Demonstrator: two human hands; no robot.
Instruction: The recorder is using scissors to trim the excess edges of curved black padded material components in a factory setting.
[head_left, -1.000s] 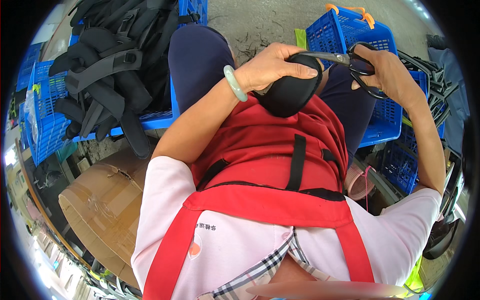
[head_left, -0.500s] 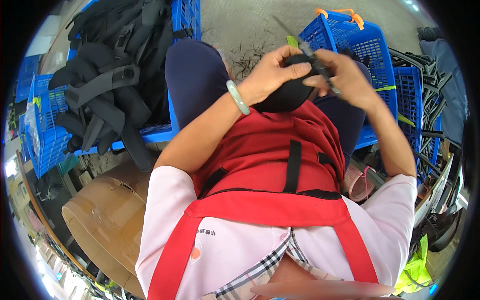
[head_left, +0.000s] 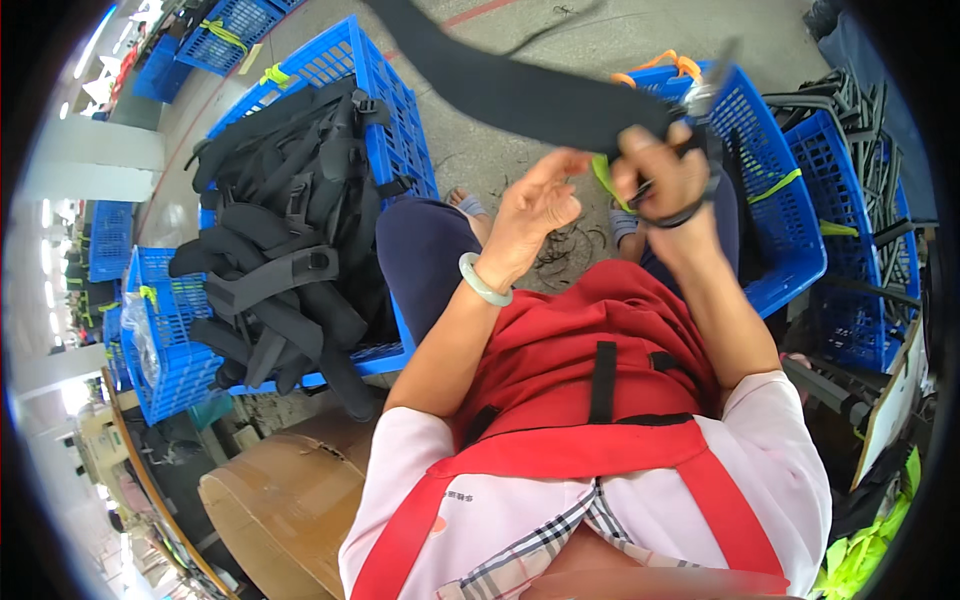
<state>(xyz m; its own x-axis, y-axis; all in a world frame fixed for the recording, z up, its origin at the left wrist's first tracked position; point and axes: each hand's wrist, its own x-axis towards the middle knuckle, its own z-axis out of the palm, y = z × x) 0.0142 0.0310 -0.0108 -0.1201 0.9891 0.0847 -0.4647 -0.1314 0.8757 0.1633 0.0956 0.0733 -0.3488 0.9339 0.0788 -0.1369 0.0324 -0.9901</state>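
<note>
A long black padded strap (head_left: 530, 95) stretches through the air from the top of the view down to my right hand (head_left: 665, 180). My right hand is closed around its near end, and dark webbing loops by the fingers. A blurred, shiny narrow piece (head_left: 708, 92) sticks up beyond that hand; its kind I cannot make out. My left hand (head_left: 540, 205), with a pale bangle at the wrist, is off the strap, fingers apart and nothing in them.
To my left, a blue plastic crate (head_left: 395, 120) is heaped with black padded straps (head_left: 290, 240). A second blue crate (head_left: 775, 150) stands by my right knee, and another (head_left: 830, 170) with dark strips is beyond it. A cardboard box (head_left: 285, 500) sits at lower left.
The black padded piece was bunched between both hands over my lap; it now extends up and leftward from my right hand. My left hand has let go. The whole view has shifted.
</note>
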